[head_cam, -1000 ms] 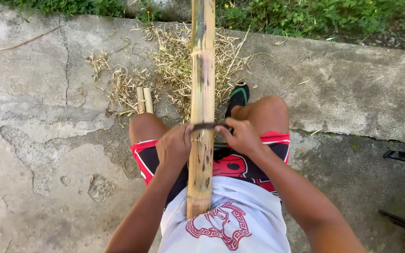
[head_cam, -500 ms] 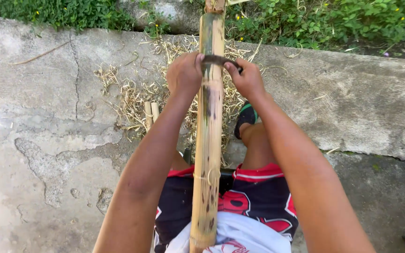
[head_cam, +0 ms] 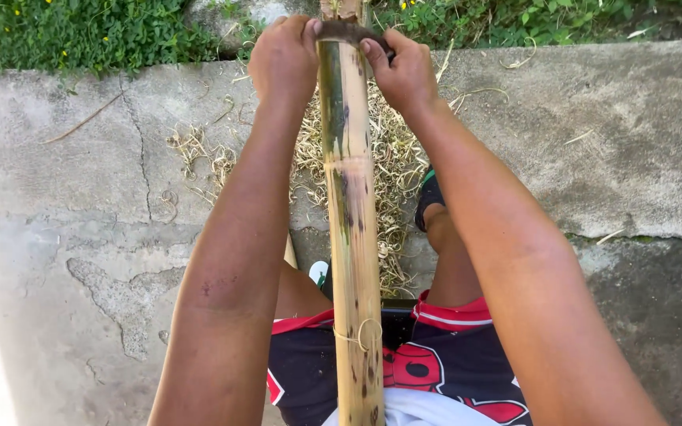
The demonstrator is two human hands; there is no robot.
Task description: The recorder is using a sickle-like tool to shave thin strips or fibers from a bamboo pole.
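A long yellow-brown bamboo pole (head_cam: 350,237) with dark and green patches runs from my lap straight away from me. Across its far end lies a dark curved blade (head_cam: 347,31). My left hand (head_cam: 284,59) grips the blade's left end and my right hand (head_cam: 401,69) grips its right end, both arms stretched out along the pole. A thin curl of shaving (head_cam: 361,335) clings to the pole near my lap.
A heap of pale dry shavings (head_cam: 388,158) lies on the cracked concrete floor (head_cam: 80,237) under the pole. A raised concrete ledge (head_cam: 609,142) crosses the back, with green plants (head_cam: 80,31) beyond. My foot in a dark sandal (head_cam: 429,193) rests beside the shavings.
Both hands have slid the blade along the pole away from me, from near my lap out to the far end, with my arms now fully extended.
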